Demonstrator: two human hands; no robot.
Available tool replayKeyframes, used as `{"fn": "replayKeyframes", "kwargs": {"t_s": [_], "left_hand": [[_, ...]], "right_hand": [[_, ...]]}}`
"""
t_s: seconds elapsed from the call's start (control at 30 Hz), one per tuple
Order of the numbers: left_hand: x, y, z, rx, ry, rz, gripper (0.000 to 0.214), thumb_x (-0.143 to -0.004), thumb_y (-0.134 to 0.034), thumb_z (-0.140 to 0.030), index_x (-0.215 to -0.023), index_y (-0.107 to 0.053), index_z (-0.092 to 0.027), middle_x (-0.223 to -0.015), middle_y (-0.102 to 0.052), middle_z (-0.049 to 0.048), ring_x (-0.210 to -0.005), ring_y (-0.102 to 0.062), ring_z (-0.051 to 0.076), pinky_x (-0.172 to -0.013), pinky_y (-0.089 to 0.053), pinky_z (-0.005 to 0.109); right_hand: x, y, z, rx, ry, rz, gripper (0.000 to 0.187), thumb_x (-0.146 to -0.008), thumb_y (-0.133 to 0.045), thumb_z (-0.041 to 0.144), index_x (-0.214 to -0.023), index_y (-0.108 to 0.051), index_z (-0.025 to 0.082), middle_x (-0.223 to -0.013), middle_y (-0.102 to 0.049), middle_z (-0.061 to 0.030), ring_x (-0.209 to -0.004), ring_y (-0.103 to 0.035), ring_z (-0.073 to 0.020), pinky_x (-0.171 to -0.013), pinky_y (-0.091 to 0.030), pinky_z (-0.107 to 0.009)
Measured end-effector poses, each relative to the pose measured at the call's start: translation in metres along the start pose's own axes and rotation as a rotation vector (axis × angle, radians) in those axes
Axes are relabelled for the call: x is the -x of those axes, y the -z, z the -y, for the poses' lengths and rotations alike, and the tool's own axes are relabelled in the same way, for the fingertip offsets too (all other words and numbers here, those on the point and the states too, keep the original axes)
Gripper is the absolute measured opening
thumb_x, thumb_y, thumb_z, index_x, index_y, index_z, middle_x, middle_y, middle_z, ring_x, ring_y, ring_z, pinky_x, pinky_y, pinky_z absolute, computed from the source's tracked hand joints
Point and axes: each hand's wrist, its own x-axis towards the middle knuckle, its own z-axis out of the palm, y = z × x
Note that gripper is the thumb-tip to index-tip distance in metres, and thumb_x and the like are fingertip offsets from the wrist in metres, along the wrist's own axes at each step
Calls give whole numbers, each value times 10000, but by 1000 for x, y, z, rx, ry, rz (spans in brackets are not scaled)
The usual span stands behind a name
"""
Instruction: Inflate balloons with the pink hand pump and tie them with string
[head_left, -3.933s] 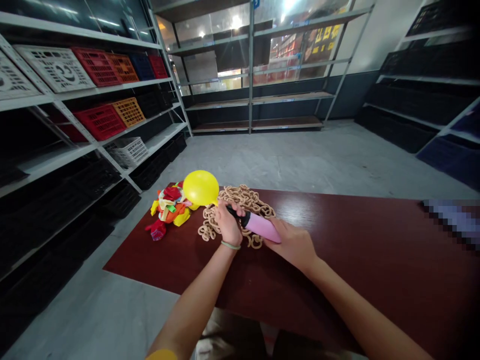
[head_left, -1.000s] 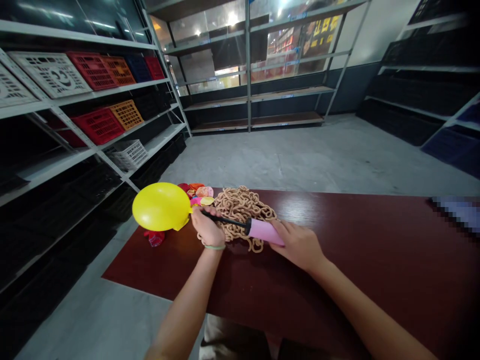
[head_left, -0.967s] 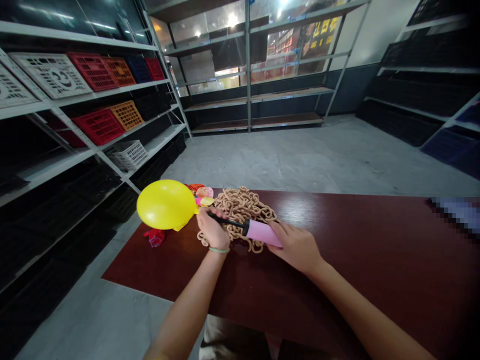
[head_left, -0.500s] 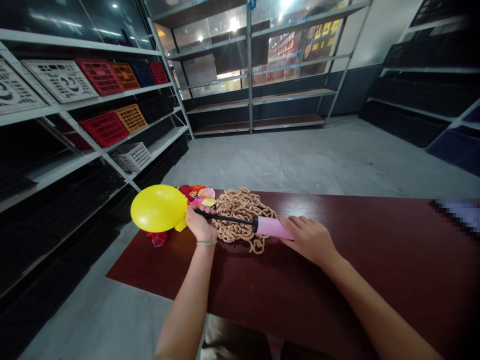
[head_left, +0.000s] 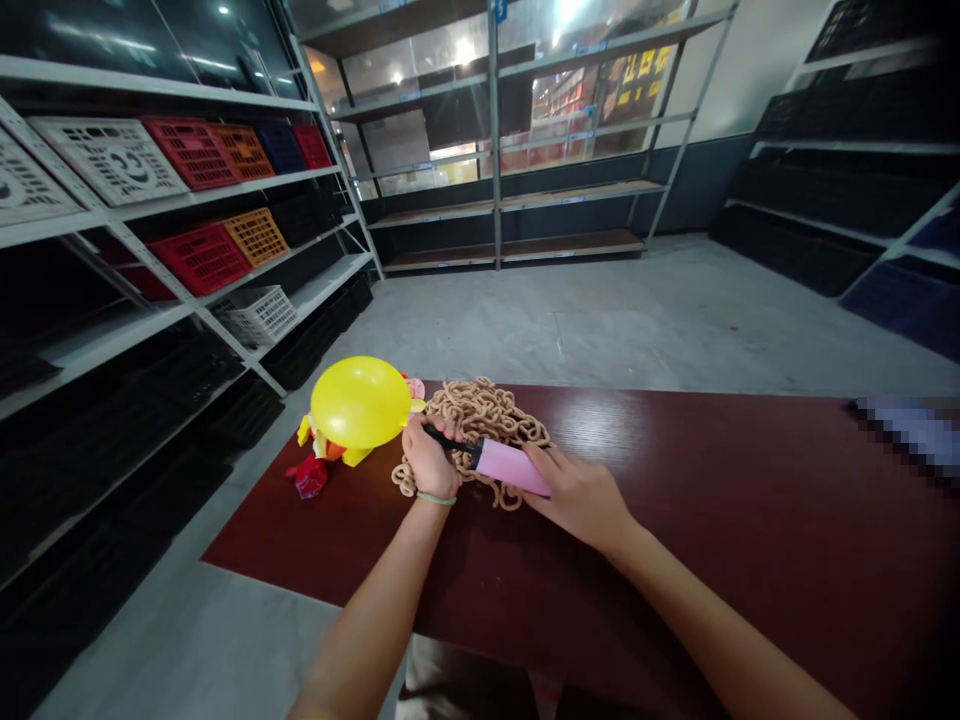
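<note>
A yellow inflated balloon point(head_left: 358, 402) floats above the left part of the table, its neck end at my left hand point(head_left: 430, 458). That hand is closed around the black end of a hand balloon pump point(head_left: 514, 467), and its fingers partly hide the balloon's neck. Wrapped round the pump's pink barrel is my right hand point(head_left: 581, 497). Only a short length of black rod point(head_left: 452, 441) shows between barrel and left hand. Beneath the pump lies a heap of tan rope-like loops point(head_left: 487, 405). A crumpled red piece point(head_left: 309, 476), perhaps a deflated balloon, rests below the yellow one.
More colourful pieces point(head_left: 415, 388) peek out behind the balloon. The dark red table point(head_left: 712, 520) carries a pixelated flat object point(head_left: 911, 432) at its far right. Shelves with crates point(head_left: 199, 258) stand at left, and a metal rack point(head_left: 495, 150) stands at the back.
My left hand and the balloon have moved right, toward the pink barrel. Much less black rod shows now. My right hand has shifted slightly left and down.
</note>
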Motion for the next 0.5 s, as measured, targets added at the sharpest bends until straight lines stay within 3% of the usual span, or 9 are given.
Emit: {"fn": "replayKeyframes", "kwargs": {"t_s": [0.2,0.3,0.43,0.5], "left_hand": [[-29,14,-30,44,-104,-121,142,-799,-521,-276,-769,-396,-215,-554,-401,-79,-425,-405,74,-463,-328,212],[-39,20,-39,75,-143,-172,136,-794,-508,-265,-766,-385,-215,-561,-385,-80,-428,-389,68,-456,-306,208],[-30,14,-25,62,-131,-223,129,-812,-470,-253,-740,-372,-212,-551,-368,-78,-415,-357,66,-421,-272,205],[-15,8,-9,29,-89,-185,154,-826,-466,-260,-711,-377,-209,-537,-372,-74,-412,-369,72,-409,-282,208]], "right_hand": [[5,8,-33,127,48,-37,435,-891,-552,450,-1246,-571,199,-914,-683,-55,-775,-593,-188,-656,-322,-292],[5,9,-36,154,53,-45,429,-883,-560,446,-1232,-580,198,-904,-679,-53,-774,-586,-189,-659,-312,-298],[4,3,-22,136,12,-14,420,-852,-591,415,-1212,-580,199,-942,-686,-57,-775,-600,-192,-645,-320,-301],[4,-1,-12,101,-16,7,422,-847,-593,401,-1209,-573,187,-983,-690,-77,-795,-613,-198,-641,-336,-296]]}}
